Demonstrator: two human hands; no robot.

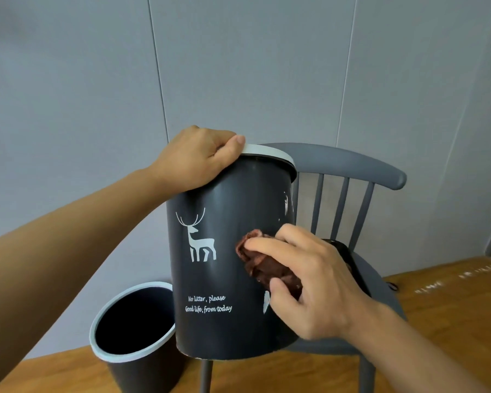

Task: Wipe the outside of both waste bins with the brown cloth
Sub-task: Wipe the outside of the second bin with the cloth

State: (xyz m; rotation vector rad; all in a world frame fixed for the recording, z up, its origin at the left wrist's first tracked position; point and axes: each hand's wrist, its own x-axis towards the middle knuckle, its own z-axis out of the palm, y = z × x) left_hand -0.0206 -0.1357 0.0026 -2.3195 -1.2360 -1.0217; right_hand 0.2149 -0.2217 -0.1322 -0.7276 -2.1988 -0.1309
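A dark grey waste bin (213,228) with a white deer print and a pale rim stands on the chair seat, tilted a little. My left hand (199,157) grips its rim at the top left, thumb over the edge. My right hand (309,279) holds the crumpled brown cloth (264,262) and presses it against the bin's right side, about halfway up. A second dark bin (131,333) with the same pale rim stands upright on the floor at lower left, open top facing up.
A grey wooden chair (349,165) with a spindle back carries the held bin. A dark object (349,259) lies on the seat behind my right hand. The floor (451,307) is wood, and grey wall panels (238,66) stand close behind.
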